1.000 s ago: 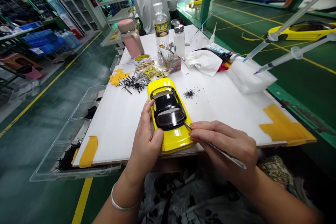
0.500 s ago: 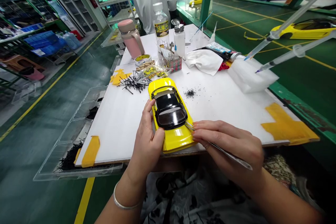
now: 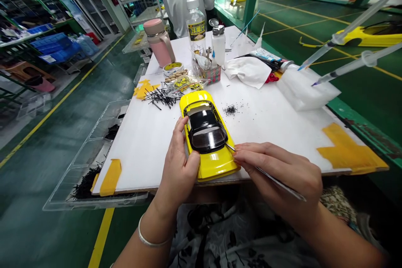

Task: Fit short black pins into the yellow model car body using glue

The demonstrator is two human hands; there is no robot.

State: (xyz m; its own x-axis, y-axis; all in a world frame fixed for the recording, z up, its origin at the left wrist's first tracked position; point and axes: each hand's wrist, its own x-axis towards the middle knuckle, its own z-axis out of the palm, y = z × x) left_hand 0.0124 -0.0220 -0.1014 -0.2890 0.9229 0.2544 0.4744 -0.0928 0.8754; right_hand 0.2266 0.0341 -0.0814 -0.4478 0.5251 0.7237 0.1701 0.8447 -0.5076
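Observation:
A yellow model car body [image 3: 216, 161] with black roof and dark rear window lies at the near edge of the white board [image 3: 141, 150]. My left hand [image 3: 180, 161] grips its left side, thumb on the rear corner. Pinched in my right hand [image 3: 279, 171] is a thin metal tool, tweezers or a pick [image 3: 279, 183]; its exact kind is not clear. The tool's tip meets the body beside the rear window's right corner. Past the car, to the right, lies a scatter of tiny black bits [image 3: 230, 110]. Thin black sticks [image 3: 160, 97] are heaped to its left.
Farther back stand a pink flask [image 3: 158, 44], a clear bottle [image 3: 196, 29], a glass jar [image 3: 218, 44] and a tape roll [image 3: 173, 68]. A white cloth [image 3: 248, 71] and syringes [image 3: 341, 71] stuck in white foam are at right. A person [image 3: 185, 0] stands beyond.
The whole view has shifted slightly, so everything appears a little further right. Both hands keep their hold, and the tool's tip stays by the rear window's corner.

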